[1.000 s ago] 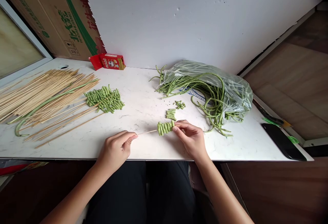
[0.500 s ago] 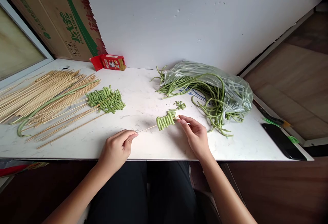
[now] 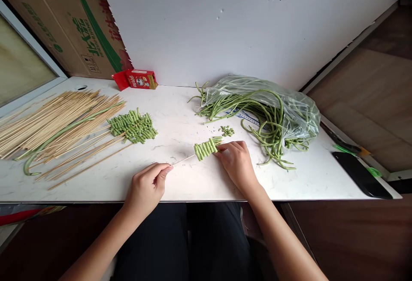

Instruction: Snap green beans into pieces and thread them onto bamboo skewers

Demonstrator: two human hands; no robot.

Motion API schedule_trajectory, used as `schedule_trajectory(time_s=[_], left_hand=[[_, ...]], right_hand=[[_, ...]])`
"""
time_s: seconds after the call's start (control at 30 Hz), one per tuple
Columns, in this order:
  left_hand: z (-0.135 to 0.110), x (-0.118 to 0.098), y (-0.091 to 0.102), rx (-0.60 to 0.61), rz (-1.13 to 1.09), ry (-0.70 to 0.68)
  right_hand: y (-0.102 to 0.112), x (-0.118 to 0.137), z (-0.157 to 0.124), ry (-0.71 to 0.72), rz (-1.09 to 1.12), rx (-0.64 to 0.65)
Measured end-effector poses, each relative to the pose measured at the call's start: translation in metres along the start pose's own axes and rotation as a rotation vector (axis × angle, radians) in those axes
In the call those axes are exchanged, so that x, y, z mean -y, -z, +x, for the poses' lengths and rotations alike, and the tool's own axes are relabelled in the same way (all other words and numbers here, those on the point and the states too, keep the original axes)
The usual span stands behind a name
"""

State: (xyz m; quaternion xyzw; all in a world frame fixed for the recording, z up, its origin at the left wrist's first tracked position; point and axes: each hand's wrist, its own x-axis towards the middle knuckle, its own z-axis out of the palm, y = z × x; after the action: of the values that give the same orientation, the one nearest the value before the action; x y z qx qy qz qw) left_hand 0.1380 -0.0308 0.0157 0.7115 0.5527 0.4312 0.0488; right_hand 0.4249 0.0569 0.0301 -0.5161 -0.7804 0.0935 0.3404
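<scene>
My left hand (image 3: 147, 185) pinches the bare end of a thin wooden skewer (image 3: 183, 161). Cut green bean pieces (image 3: 205, 149) are threaded side by side across its far part. At that far end is my right hand (image 3: 236, 161), back upward, fingers curled together; its fingertips are largely hidden, so what they hold cannot be made out. Just behind the threaded row lie a few loose cut bean pieces (image 3: 217, 139). A small heap of bean ends (image 3: 227, 131) sits farther back.
Filled bean skewers (image 3: 133, 126) lie at left, beside many bare skewers (image 3: 54, 120) with a long bean (image 3: 61, 131) across them. Long beans (image 3: 247, 103) spill from a plastic bag (image 3: 302, 111). A red box (image 3: 141, 79) stands behind; a black phone (image 3: 360, 174) lies right.
My right hand has moved slightly left and turned its back upward, its fingers curling in at the skewer's far end. The threaded beans have shifted slightly left; my left hand keeps its pinch.
</scene>
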Motion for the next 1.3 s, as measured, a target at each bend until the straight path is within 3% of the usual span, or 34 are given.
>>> schedule_trajectory(time_s=[0.17,0.3,0.5,0.73,0.9,1.3], left_hand=[[-0.001,0.0,0.001,0.008,-0.004,-0.004],[-0.001,0.0,0.001,0.004,-0.003,-0.005],[0.0,0.0,0.0,0.02,-0.002,-0.012],[-0.004,0.005,0.001,0.065,-0.005,-0.067],[-0.004,0.004,0.002,0.079,-0.009,-0.085],[-0.002,0.002,0.002,0.081,-0.043,-0.087]], right_hand=[[-0.001,0.005,0.0,-0.016,0.024,0.009],[0.007,-0.001,-0.006,-0.117,0.161,-0.007],[0.015,-0.012,-0.011,-0.481,0.717,-0.058],[0.014,-0.013,-0.014,-0.513,1.178,-0.119],[0.012,-0.014,-0.017,-0.542,1.253,-0.078],[0.012,-0.012,-0.016,-0.521,1.165,-0.022]])
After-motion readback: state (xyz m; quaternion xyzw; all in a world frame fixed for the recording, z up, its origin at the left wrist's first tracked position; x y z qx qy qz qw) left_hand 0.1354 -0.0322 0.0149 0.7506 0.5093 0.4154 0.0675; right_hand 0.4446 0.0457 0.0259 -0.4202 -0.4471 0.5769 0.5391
